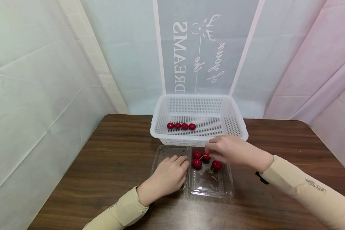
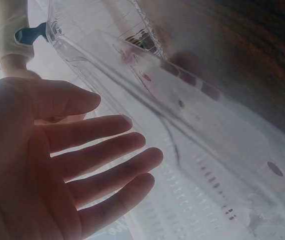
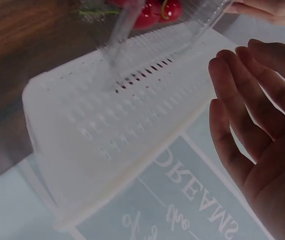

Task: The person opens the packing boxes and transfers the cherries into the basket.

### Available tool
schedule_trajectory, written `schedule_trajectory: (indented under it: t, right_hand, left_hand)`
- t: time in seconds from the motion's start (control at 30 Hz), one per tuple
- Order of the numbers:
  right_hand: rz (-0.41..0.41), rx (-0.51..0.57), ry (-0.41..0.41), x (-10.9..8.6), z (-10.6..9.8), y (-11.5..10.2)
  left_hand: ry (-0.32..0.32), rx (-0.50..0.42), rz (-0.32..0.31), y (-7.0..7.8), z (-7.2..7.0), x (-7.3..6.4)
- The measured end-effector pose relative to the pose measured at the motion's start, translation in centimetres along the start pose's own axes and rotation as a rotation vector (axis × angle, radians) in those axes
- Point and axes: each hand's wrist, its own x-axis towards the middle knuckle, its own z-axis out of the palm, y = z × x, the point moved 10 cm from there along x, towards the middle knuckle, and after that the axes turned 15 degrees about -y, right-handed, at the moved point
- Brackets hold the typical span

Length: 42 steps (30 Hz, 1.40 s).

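On the table lies an opened clear plastic clamshell box point(image 1: 207, 180), with several red cherries point(image 1: 196, 164) toward the back of its right half, some with stems. My right hand point(image 1: 229, 149) reaches over that half from the right, fingertips close above the cherries. Its fingers are loosely bent with nothing between them in the right wrist view. Over the box's left half is my left hand point(image 1: 168, 175), fingertips near the middle fold. In the left wrist view its fingers point(image 2: 117, 145) are spread beside the clear plastic, holding nothing.
A white perforated basket point(image 1: 158, 134) stands just behind the box, with several cherries point(image 1: 184, 126) lined up in a row inside. Behind it hangs a curtain point(image 1: 207, 64) with lettering. The brown wooden table point(image 1: 118, 153) extends to both sides.
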Motion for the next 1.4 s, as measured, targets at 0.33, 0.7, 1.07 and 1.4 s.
schedule_trajectory:
  t: [0.33,0.7,1.07,1.4]
  right_hand:
    - [0.004,0.023,-0.049,-0.4,1.7,0.0]
    - [0.026,0.052,-0.146,-0.1,3.4,0.3]
    - [0.063,0.0,-0.149,-0.1,4.3,0.9]
    - [0.078,0.04,-0.201,0.0,5.1,1.2]
  left_hand:
    - [0.003,-0.001,-0.003,0.0,0.0,0.0]
    - [0.017,0.003,-0.002,0.0,-0.2,-0.1]
    - [0.024,0.011,0.001,0.0,-0.1,-0.1]
    - [0.015,0.009,0.003,0.0,-0.1,-0.1]
